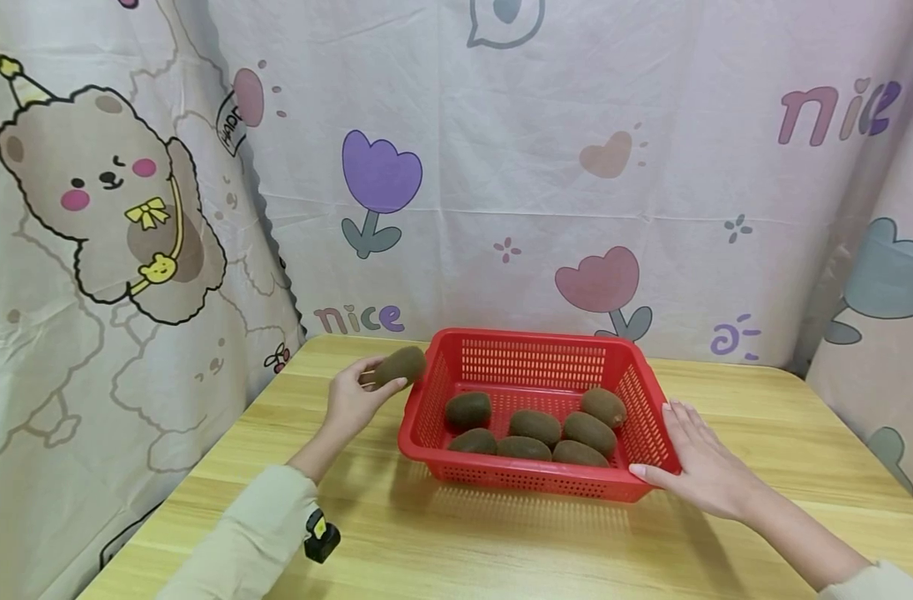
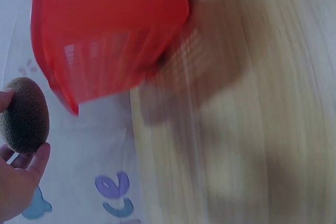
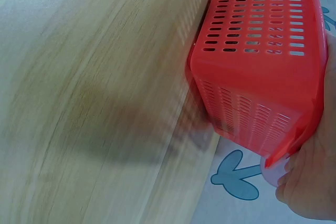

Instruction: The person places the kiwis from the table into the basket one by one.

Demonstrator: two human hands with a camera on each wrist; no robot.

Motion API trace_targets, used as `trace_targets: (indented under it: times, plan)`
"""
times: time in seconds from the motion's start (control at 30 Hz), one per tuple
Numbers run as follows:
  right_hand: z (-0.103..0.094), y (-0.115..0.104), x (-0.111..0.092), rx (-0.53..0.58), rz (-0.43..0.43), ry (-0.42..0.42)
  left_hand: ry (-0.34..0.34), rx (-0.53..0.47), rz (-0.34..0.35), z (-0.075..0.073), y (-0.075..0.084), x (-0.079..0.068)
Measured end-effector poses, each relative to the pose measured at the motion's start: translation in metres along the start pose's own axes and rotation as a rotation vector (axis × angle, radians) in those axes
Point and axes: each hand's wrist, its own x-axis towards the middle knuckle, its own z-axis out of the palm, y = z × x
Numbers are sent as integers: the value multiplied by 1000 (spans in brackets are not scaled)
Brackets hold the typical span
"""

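My left hand (image 1: 355, 396) pinches a brown fuzzy kiwi (image 1: 401, 367) between thumb and fingers, just beside and above the left rim of a red plastic basket (image 1: 527, 482). In the left wrist view the same kiwi (image 2: 27, 116) appears at the left edge, apart from the basket wall. Several more kiwis (image 1: 535, 427) lie on the basket's floor, mostly toward its front. At the basket's right end, my right hand (image 1: 707, 467) rests on the rim, fingers stretched along the outside and thumb over the front corner. The right wrist view shows only part of that hand against the rim.
The basket stands on a light wooden table (image 1: 366, 533), near its back edge. Behind and to the left hangs a printed curtain (image 1: 456, 167) with flowers and a bear. A small black device (image 1: 321, 537) is attached at the left wrist.
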Motion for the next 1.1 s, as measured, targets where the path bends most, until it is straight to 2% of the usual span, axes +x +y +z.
trace_targets:
  times: [0.17,0.33,0.57,0.87,1.1]
  plan:
    - [0,-1,0,-7,0,-3,-54,2,32,14,8,-3]
    - [0,-2,1,-25,-6,-1,-78,14,76,28,12,-5]
    - [0,-2,1,-14,-8,0,-103,99,131,47,20,-7]
    - [0,-2,0,-4,-2,-1,-187,197,147,74,31,-8]
    - [0,-1,-1,-2,-1,2,-324,270,90,92,35,-13]
